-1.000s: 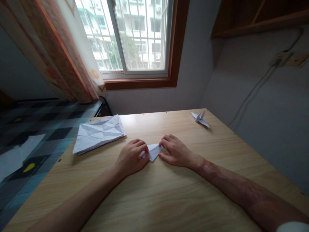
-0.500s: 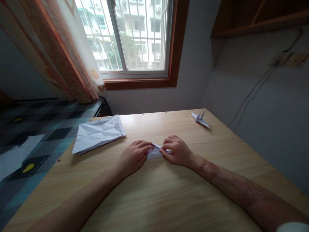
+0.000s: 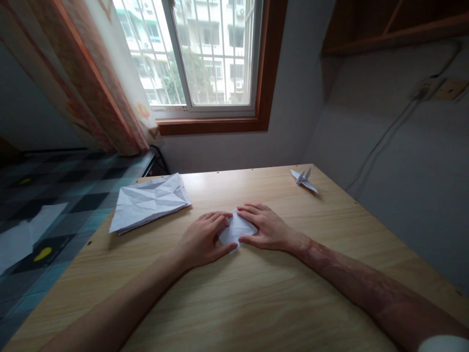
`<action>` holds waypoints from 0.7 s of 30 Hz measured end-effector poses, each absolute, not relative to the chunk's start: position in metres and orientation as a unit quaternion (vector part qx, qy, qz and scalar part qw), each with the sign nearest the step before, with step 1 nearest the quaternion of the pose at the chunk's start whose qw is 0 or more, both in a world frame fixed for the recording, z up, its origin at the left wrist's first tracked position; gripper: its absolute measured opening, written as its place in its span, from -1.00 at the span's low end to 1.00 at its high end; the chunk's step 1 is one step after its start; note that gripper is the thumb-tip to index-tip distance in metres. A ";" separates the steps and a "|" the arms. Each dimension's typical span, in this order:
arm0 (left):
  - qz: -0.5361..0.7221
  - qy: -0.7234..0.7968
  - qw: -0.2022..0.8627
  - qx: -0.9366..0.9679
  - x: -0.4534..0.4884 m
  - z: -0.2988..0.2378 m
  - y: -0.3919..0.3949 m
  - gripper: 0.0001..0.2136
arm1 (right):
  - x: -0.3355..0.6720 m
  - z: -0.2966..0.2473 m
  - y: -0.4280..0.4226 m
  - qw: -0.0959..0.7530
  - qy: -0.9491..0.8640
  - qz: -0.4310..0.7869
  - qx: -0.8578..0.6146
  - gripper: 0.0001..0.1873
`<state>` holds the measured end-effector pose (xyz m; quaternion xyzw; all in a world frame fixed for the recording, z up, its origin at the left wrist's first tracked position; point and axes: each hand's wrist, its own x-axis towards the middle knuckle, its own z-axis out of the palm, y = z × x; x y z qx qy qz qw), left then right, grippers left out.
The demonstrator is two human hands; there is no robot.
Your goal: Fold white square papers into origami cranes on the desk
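A small folded white paper (image 3: 237,229) lies on the wooden table between my hands, spread out in a roughly diamond shape. My left hand (image 3: 205,238) rests over its left side, thumb stretched along the near corner and fingers near the far left edge. From the right, my right hand (image 3: 264,226) lies on the paper with fingers spread, the forefinger by the far corner and the thumb by the near one. Both palms are low against the tabletop. Parts of the paper's side edges are hidden under the fingers.
A stack of creased white paper sheets (image 3: 150,203) lies at the table's back left. A folded paper crane (image 3: 303,180) sits near the back right corner of the table (image 3: 220,313). Left of the table is a checked bed cover (image 3: 84,186) with loose white paper (image 3: 32,237).
Both hands have gone from pinching the narrow folded paper to lying spread on it. The paper now shows a wider, flatter face. The stack and crane have stayed put.
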<state>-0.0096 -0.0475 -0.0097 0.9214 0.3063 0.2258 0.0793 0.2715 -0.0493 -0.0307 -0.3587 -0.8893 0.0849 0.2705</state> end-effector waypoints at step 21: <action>0.259 0.355 0.048 0.897 -0.007 -0.008 -0.053 -0.80 | 0.268 -0.025 -0.056 0.303 -0.883 0.084 -0.349 -0.57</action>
